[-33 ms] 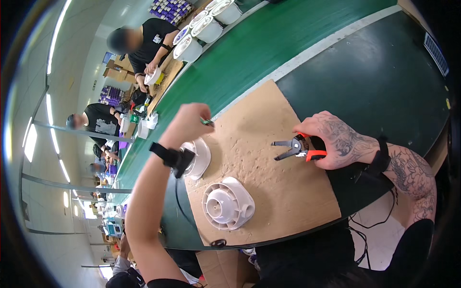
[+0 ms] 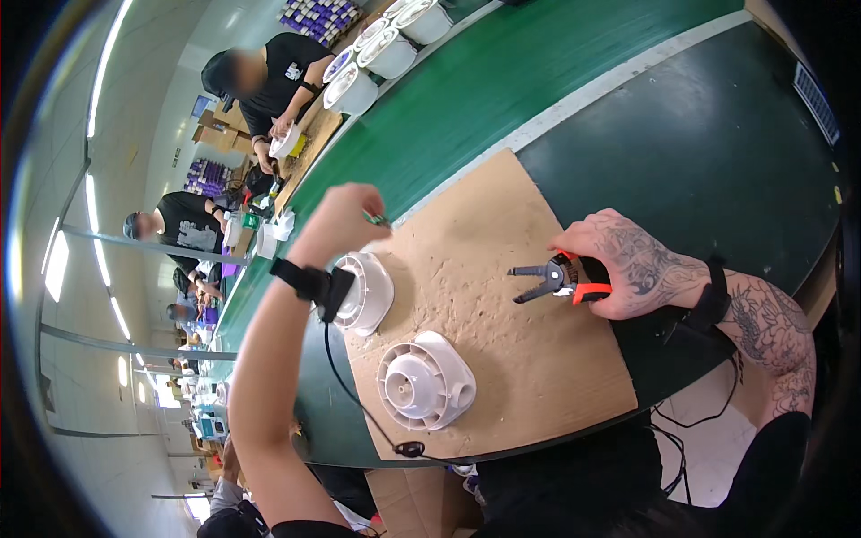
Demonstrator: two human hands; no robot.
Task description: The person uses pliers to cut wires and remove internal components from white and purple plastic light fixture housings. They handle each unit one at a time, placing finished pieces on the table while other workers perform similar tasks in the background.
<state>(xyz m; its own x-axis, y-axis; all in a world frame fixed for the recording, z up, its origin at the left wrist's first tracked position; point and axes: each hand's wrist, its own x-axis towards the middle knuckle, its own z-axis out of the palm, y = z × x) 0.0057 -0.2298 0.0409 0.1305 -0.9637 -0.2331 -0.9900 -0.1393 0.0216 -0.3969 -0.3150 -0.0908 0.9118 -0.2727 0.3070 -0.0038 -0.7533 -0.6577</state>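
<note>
My right hand (image 2: pixel 619 264) is closed around the orange-red handles of a pair of wire strippers (image 2: pixel 543 281). Their grey jaws stand apart over the cardboard sheet (image 2: pixel 529 377), pointing left, with nothing between them. At the far left edge of that sheet, my left hand (image 2: pixel 345 218) is raised with its fingers pinched on a small green piece (image 2: pixel 375 219), mostly hidden by the fingers. Just below my left wrist sits a white round plastic housing (image 2: pixel 368 296), partly covered by the wrist strap. A second white housing (image 2: pixel 426 381), with ribs round a central hub, rests nearer to me.
A green conveyor belt (image 2: pixel 502 99) runs past the far side of my dark green table (image 2: pixel 682 134). Across it, a person (image 2: pixel 278 81) handles a white part beside several white tubs (image 2: pixel 386 56). A black cable (image 2: pixel 359 394) hangs from my left wrist strap.
My left hand has shifted slightly up and to the left with the green piece, uncovering more of the far housing. The cable from its strap has swung. My right hand stays almost still.
</note>
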